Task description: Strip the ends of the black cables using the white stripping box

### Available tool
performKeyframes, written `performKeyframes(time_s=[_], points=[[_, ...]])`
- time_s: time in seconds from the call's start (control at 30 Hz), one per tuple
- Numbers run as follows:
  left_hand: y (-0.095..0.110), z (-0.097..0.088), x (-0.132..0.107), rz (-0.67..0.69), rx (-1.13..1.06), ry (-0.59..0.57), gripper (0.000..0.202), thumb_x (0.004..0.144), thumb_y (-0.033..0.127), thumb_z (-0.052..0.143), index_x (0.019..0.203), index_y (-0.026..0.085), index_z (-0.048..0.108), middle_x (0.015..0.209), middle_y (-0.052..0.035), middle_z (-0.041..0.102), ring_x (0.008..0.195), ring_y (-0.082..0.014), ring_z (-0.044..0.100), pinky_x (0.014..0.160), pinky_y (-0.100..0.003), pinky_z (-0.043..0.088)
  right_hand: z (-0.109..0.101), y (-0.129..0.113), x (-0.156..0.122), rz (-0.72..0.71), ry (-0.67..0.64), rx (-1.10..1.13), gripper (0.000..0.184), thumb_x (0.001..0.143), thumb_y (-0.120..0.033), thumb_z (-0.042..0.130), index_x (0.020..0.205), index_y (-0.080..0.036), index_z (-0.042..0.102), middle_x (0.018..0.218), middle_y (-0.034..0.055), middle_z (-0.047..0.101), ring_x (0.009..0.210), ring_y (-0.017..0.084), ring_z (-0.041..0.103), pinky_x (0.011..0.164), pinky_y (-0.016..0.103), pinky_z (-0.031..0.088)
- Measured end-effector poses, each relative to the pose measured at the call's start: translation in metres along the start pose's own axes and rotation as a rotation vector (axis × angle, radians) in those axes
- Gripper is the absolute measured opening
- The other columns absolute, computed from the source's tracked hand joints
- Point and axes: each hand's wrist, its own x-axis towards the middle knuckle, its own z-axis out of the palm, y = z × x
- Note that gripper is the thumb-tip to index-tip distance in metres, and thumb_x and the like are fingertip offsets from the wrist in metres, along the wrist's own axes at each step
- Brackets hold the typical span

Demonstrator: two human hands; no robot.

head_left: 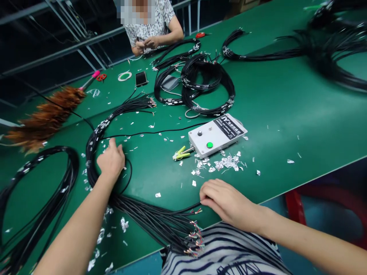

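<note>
My right hand (222,198) pinches the end of one black cable (186,208) that runs out of a thick bundle of black cables (146,212). Coloured bare wire ends fan out below it, near my striped clothing. Over the bundle's curved part rests my left hand (111,162), its fingers curled and mostly facing away, so what they grip is hidden. A thin loop of black cable comes out beside that hand. Beyond my right hand lies a white box (218,135) with a green button, a black knob and a yellow clip (182,153) at its end.
Silvery scraps (228,163) litter the green table (286,126). Coiled cables (210,88) lie behind the box, with more bundles (69,164) at left. A phone (141,79), red-handled scissors (101,77) and a feather duster (51,114) lie farther back. Across the table sits another person (155,30).
</note>
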Motion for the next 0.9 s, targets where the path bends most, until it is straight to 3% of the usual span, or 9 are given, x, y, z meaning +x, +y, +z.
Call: performKeyframes(time_s=[0.1, 0.13, 0.2, 0.27, 0.33, 0.4, 0.47, 0.57, 0.9], points=[[0.020, -0.017, -0.043, 0.165, -0.270, 0.212, 0.033, 0.094, 0.028, 0.044, 0.115, 0.009, 0.061, 0.092, -0.0186, 0.068, 0.083, -0.0320, 0.065, 0.073, -0.042, 0.048, -0.007, -0.004, 0.005, 0.153, 0.056, 0.347, 0.006, 0.097, -0.018, 0.052, 0.092, -0.020, 0.055, 0.083, 0.0004, 0.060, 0.075, 0.015, 0.053, 0.068, 0.028, 0.041], [0.030, -0.026, -0.064, 0.303, -0.422, 0.234, 0.027, 0.094, 0.027, 0.043, 0.101, 0.012, 0.064, 0.086, -0.0147, 0.066, 0.080, -0.0274, 0.063, 0.073, -0.038, 0.048, -0.008, -0.006, 0.008, 0.199, 0.086, 0.430, 0.001, 0.096, -0.020, 0.054, 0.095, -0.021, 0.055, 0.083, -0.0001, 0.061, 0.075, 0.014, 0.054, 0.067, 0.027, 0.041], [0.051, -0.044, -0.109, 0.610, -0.705, 0.060, 0.024, 0.096, 0.029, 0.044, 0.086, 0.018, 0.063, 0.079, -0.0073, 0.064, 0.076, -0.0208, 0.060, 0.071, -0.032, 0.048, -0.010, -0.008, 0.015, 0.264, 0.161, 0.548, 0.006, 0.092, -0.023, 0.058, 0.098, -0.021, 0.055, 0.082, -0.0009, 0.062, 0.075, 0.014, 0.056, 0.066, 0.027, 0.040], [0.070, -0.058, -0.148, 0.747, -0.806, -0.266, 0.018, 0.096, 0.030, 0.048, 0.092, 0.020, 0.064, 0.080, -0.0035, 0.065, 0.076, -0.0188, 0.060, 0.072, -0.030, 0.048, -0.012, -0.009, 0.022, 0.301, 0.240, 0.633, 0.011, 0.090, -0.025, 0.062, 0.098, -0.022, 0.055, 0.080, -0.0014, 0.063, 0.074, 0.014, 0.056, 0.065, 0.027, 0.040], [0.081, -0.063, -0.170, 0.667, -0.927, -0.474, 0.020, 0.098, 0.026, 0.045, 0.091, 0.020, 0.063, 0.068, 0.0010, 0.061, 0.061, -0.0140, 0.055, 0.060, -0.024, 0.045, -0.014, -0.008, 0.028, 0.332, 0.277, 0.745, 0.017, 0.088, -0.030, 0.065, 0.100, -0.022, 0.055, 0.079, -0.0010, 0.064, 0.074, 0.015, 0.058, 0.066, 0.028, 0.040], [0.086, -0.062, -0.176, 0.512, -1.052, -0.519, 0.022, 0.098, 0.025, 0.045, 0.088, 0.019, 0.063, 0.061, 0.0034, 0.057, 0.053, -0.0116, 0.051, 0.053, -0.021, 0.042, -0.018, -0.006, 0.031, 0.373, 0.272, 0.895, 0.025, 0.088, -0.038, 0.066, 0.104, -0.021, 0.056, 0.079, 0.0007, 0.067, 0.074, 0.016, 0.060, 0.066, 0.029, 0.041], [0.086, -0.060, -0.174, 0.413, -1.148, -0.482, 0.019, 0.095, 0.025, 0.050, 0.085, 0.019, 0.065, 0.061, 0.0031, 0.060, 0.056, -0.0111, 0.055, 0.054, -0.020, 0.044, -0.020, -0.006, 0.034, 0.420, 0.267, 1.039, 0.031, 0.087, -0.045, 0.068, 0.103, -0.020, 0.058, 0.081, 0.0021, 0.068, 0.074, 0.015, 0.060, 0.064, 0.027, 0.039], [0.087, -0.058, -0.169, 0.393, -1.207, -0.428, 0.013, 0.089, 0.019, 0.059, 0.080, 0.019, 0.069, 0.066, 0.0018, 0.068, 0.061, -0.0110, 0.062, 0.059, -0.017, 0.048, -0.021, -0.007, 0.037, 0.480, 0.241, 1.203, 0.035, 0.081, -0.048, 0.075, 0.095, -0.019, 0.062, 0.079, 0.0004, 0.065, 0.068, 0.011, 0.056, 0.060, 0.024, 0.035], [0.090, -0.055, -0.175, 0.318, -1.286, -0.321, 0.013, 0.086, 0.015, 0.063, 0.079, 0.019, 0.073, 0.066, 0.0023, 0.071, 0.058, -0.0099, 0.065, 0.054, -0.014, 0.050, 0.001, -0.011, 0.033, 0.510, 0.153, 1.481, 0.035, 0.070, -0.036, 0.087, 0.087, -0.018, 0.062, 0.066, -0.0057, 0.052, 0.058, 0.008, 0.040, 0.054, 0.021, 0.027]])
